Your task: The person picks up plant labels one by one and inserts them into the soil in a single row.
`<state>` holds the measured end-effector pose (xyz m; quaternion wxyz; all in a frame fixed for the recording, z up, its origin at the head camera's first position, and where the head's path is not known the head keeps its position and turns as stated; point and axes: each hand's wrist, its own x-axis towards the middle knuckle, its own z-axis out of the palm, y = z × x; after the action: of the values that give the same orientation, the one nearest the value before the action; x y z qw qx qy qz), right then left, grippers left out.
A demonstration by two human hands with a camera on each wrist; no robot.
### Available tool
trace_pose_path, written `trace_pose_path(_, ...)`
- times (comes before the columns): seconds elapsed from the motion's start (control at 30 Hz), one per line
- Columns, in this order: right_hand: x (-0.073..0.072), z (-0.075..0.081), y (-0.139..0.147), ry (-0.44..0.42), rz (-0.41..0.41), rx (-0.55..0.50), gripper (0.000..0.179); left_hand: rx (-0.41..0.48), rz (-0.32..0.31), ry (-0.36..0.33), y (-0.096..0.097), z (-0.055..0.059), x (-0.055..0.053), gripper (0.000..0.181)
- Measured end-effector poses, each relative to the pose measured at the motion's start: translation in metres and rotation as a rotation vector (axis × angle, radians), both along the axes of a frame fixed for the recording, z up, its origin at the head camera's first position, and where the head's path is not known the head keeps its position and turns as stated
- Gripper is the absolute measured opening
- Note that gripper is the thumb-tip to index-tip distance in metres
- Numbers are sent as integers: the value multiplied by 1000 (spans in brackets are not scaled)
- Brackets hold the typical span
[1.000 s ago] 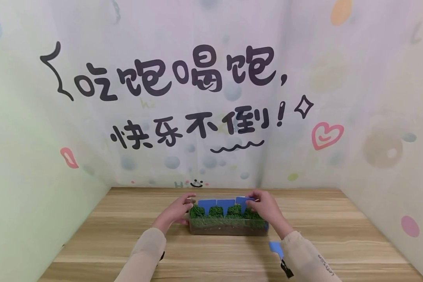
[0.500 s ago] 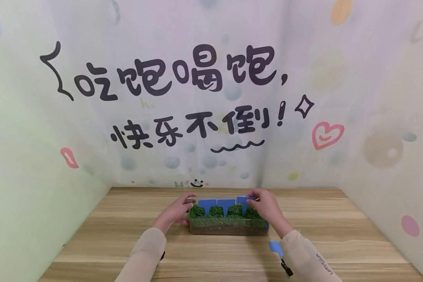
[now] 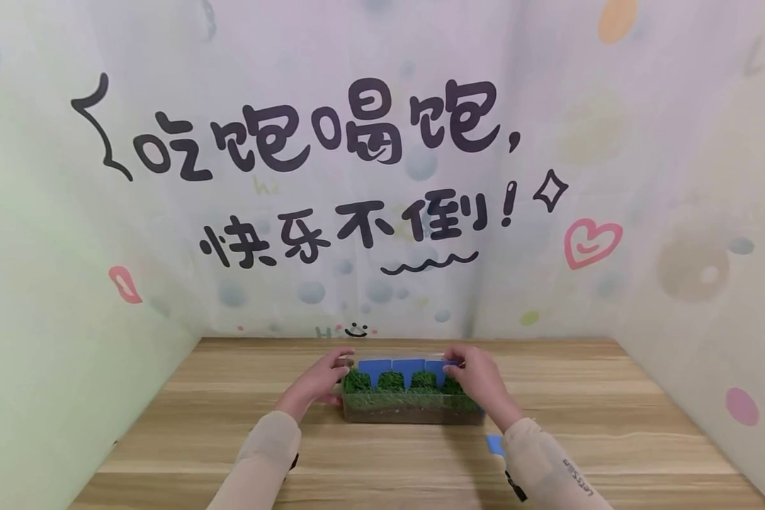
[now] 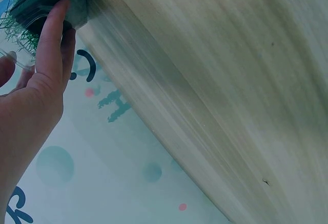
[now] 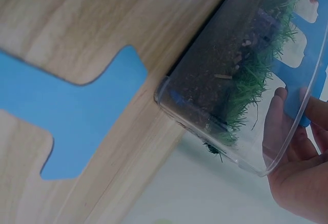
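Note:
A clear plastic planter box (image 3: 414, 413) stands on the table, filled with dark soil and short green grass (image 3: 392, 382). Three T-shaped blue plant labels stand upright in a row in the grass. At the right end of the row, my right hand (image 3: 481, 380) pinches the top edge of the third label (image 3: 435, 368) between thumb and fingers. My left hand (image 3: 315, 382) holds the box's left end, its fingers spread over the end wall, as the left wrist view shows. Another blue label (image 5: 77, 114) lies flat on the wood, partly behind my right sleeve in the head view.
The wooden tabletop (image 3: 229, 397) runs back to a printed fabric wall (image 3: 357, 212) with black lettering. Pale fabric also hangs at both sides. A black strap (image 3: 516, 485) shows below my right sleeve.
The third label has gone lower into the grass, its top now about level with the other two. My right hand has moved slightly left with it; the left hand stays put.

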<state>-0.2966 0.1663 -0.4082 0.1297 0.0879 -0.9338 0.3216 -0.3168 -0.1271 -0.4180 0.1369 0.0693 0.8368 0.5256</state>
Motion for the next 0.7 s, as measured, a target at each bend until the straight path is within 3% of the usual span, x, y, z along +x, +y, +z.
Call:
trace_pose_path(0.5,-1,-1,-1,74,13,20,12,-10,6,0,0,-2,-2,46)
trace_pose_path(0.7,-3,-4,3,20,-3,-20,9,-20,1,4,-1,-2,-2,46)
